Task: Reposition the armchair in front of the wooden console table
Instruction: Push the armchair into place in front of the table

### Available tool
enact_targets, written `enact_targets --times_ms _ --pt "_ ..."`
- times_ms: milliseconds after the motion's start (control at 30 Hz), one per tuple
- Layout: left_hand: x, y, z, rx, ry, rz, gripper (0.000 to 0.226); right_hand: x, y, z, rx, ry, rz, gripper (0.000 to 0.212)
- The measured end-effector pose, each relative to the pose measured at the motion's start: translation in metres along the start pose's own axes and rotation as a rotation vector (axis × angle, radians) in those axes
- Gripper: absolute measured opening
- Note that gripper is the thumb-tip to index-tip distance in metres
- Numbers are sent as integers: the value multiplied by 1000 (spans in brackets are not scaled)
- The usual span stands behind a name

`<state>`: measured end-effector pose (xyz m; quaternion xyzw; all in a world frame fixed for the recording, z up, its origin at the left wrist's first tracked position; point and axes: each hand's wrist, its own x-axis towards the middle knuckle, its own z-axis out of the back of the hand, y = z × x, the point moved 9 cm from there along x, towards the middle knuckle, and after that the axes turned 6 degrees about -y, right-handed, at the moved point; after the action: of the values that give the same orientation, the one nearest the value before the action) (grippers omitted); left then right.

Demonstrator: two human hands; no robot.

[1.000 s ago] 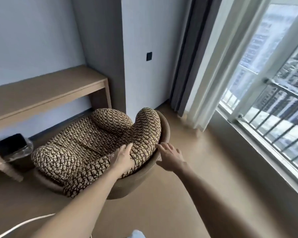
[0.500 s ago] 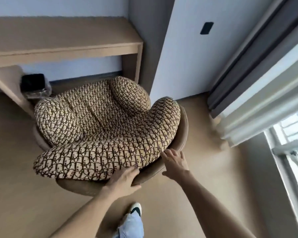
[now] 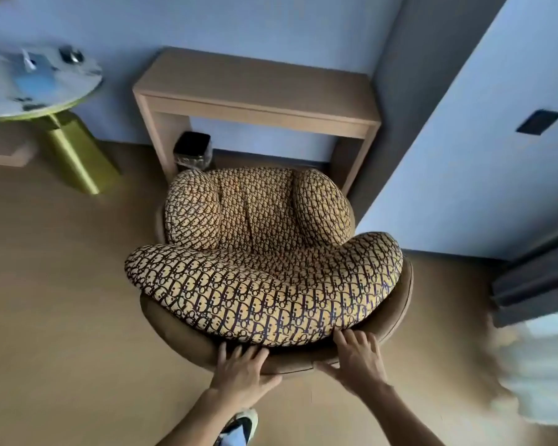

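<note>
Both arms reach forward, palms down. The left hand (image 3: 243, 370) and right hand (image 3: 356, 358) lie flat, fingers spread, on the armchair's (image 3: 264, 252) rear shell rim, clasping nothing. The armchair faces the wooden console table (image 3: 255, 88).

The armchair (image 3: 264, 252) has rotated from an angled position to square with the wooden console table (image 3: 255, 88), its front now facing the table opening. The left hand (image 3: 242, 373) has shifted from the patterned back cushion (image 3: 264, 288) to the brown shell rim. The right hand (image 3: 356, 355) has moved along the rim toward the near centre. A round side table (image 3: 36, 82) has entered view at far left.
</note>
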<state>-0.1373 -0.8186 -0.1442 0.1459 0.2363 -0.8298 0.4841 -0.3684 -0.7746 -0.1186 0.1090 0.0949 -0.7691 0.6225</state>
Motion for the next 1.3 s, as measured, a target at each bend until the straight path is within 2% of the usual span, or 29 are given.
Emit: enact_targets --times_ms 167,267,367,467,567,667,800,900,967,1033,1133,1200,1300 --pt "-7 12 -8 86 -29 162 112 -9 20 -11 32 -50 86 107" --pt "-1 19 -9 125 -31 280 133 -2 15 -11 50 -38 182 104" --pt "0 28 -16 132 -73 342 137 7 7 -15 30 -83 246 100" --pt "4 44 -17 114 -153 359 134 10 13 -14 87 -250 264 86" --pt "7 55 -19 109 -125 388 135 9 19 -9 150 -372 287 79" --pt "7 57 -13 66 -141 408 125 10 23 -1 133 -413 277 80" --pt "14 69 -9 -58 -42 476 78 14 34 6 94 -331 242 49" --pt "22 82 -3 -120 -34 464 50 17 36 7 121 -316 189 50" --pt "20 86 -1 -79 -45 452 49 12 40 7 145 -359 175 50" --pt "12 90 0 7 -65 459 66 6 45 5 141 -430 162 53" --pt "4 96 4 127 -100 377 121 0 58 -9 146 -315 165 86" --pt "0 103 4 156 -113 313 130 -1 70 -18 141 -227 173 96" --pt "-1 114 7 167 -154 265 127 -2 84 -24 116 -196 172 99"
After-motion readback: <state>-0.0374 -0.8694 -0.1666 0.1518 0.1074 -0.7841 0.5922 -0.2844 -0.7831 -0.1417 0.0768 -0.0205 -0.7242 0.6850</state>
